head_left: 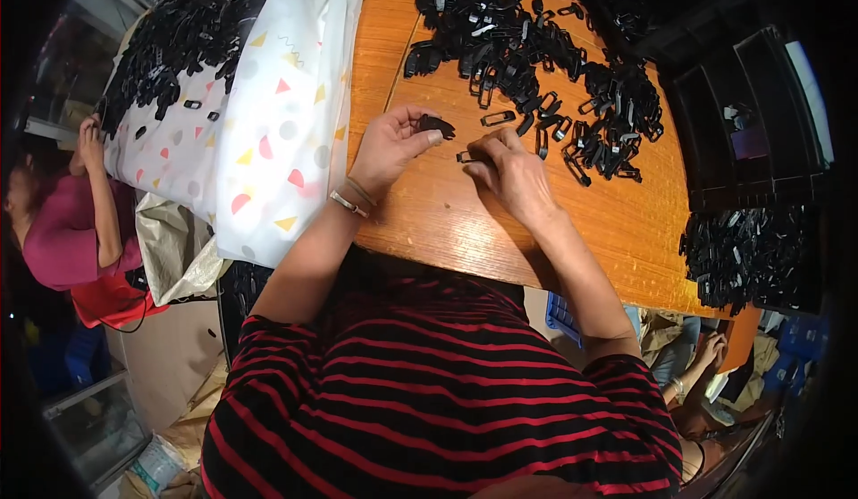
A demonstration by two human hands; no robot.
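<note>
Above the wooden table (pixel 438 222), my left hand (pixel 390 148) is closed around a few small black plastic parts (pixel 436 127), with the thumb pressed on them. They sit close together, so their exact shape is hard to make out. My right hand (pixel 520 179) pinches one end of a slim black plastic frame (pixel 465 156), just right of the left hand's parts and apart from them. Another oblong black frame (pixel 490 122) lies on the wood just beyond my right fingers. Several more loose frames and the large pile of black plastic parts (pixel 492 38) spread behind it.
A white patterned sheet (pixel 286 132) drapes over the table's left side. More black parts (pixel 188 38) lie on it at the far left, where a co-worker in a purple top (pixel 76 222) sits. A container of black parts (pixel 751 257) stands right. Another person's hand (pixel 712 353) shows lower right.
</note>
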